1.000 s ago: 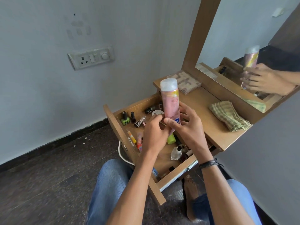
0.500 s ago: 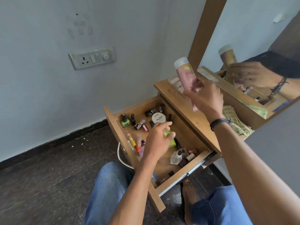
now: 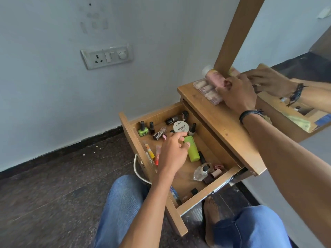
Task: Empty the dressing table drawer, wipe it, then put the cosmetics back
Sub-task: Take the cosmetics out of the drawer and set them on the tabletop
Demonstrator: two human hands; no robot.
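Note:
The wooden drawer stands pulled out, with several cosmetics inside. My left hand reaches into it, fingers curling round the top of a lime green bottle that lies flat. Beside it sit a white nail polish remover tub, a green nail polish bottle and a clear perfume bottle. My right hand grips a pink bottle with a white cap, tilted over the back left corner of the dressing table top, above a clear pack there.
A mirror in a wooden frame rises behind the table top and reflects my right hand. A checked cloth shows by the mirror's base. A switch plate is on the wall. My knees in jeans are under the drawer.
My right hand carried the pink bottle from above the drawer up and right to the table's back corner. My left hand let go of it and dropped onto the green bottle.

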